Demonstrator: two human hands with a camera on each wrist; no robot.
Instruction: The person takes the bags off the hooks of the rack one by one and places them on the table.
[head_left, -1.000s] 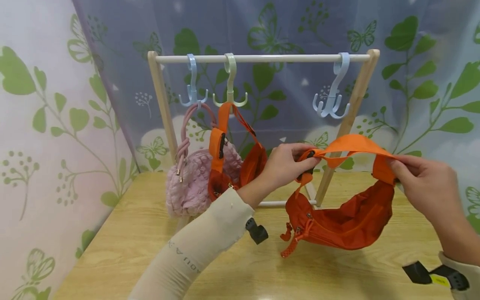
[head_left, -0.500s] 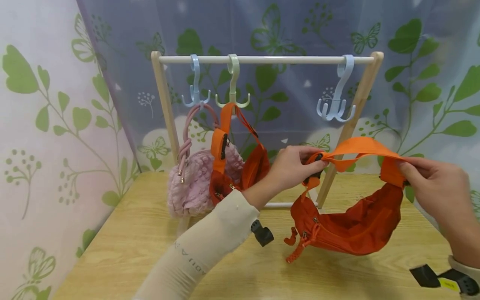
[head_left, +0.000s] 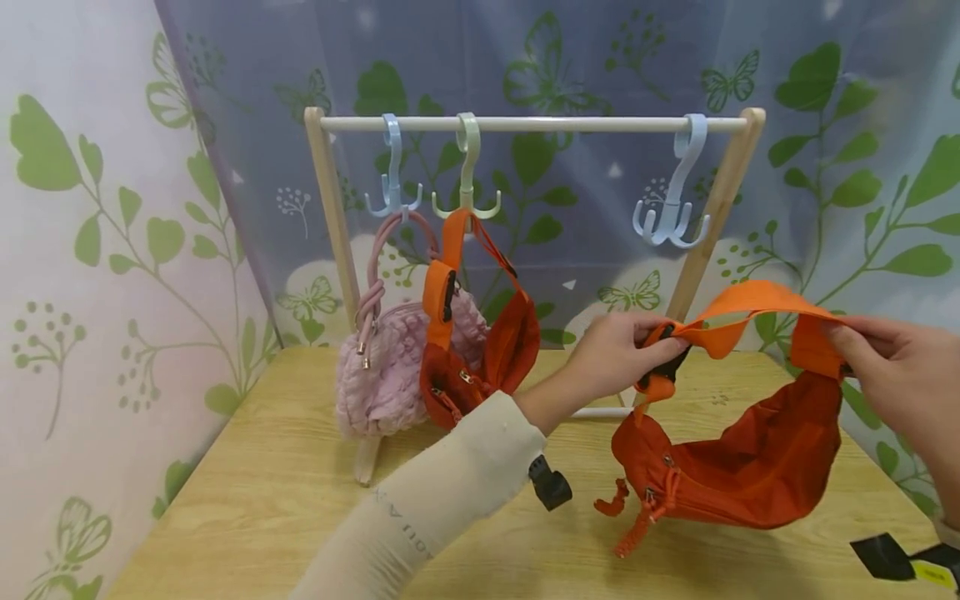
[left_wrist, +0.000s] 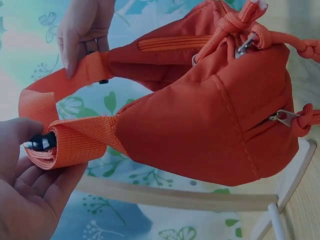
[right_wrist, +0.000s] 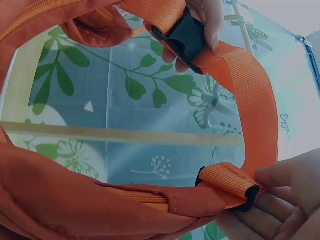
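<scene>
An orange-red waist bag (head_left: 742,475) hangs by its strap (head_left: 753,298) between both hands, in front of the rack's right side. My left hand (head_left: 618,350) pinches the strap beside a black buckle (right_wrist: 187,37). At the other end my right hand (head_left: 907,375) grips the strap near a black slider (right_wrist: 247,199), thumb on top. Between the hands the strap arches upward in a loop. Cord pulls (head_left: 636,533) dangle from the bag's zippers. Above and behind the bag, a light blue multi-prong hook (head_left: 671,217) hangs from the bar with nothing on it.
The rack has a white top bar (head_left: 577,124) and wooden legs (head_left: 335,217). At left, a fluffy pink handbag (head_left: 386,375) hangs from a blue hook (head_left: 392,167). Beside it a second orange bag (head_left: 513,342) hangs from a green hook (head_left: 467,167). Below is a wooden table (head_left: 247,500).
Both hands have moved right and slightly down in the head view, carrying the waist bag with them. Their hold on the strap looks the same. The bags on the rack stay hung.
</scene>
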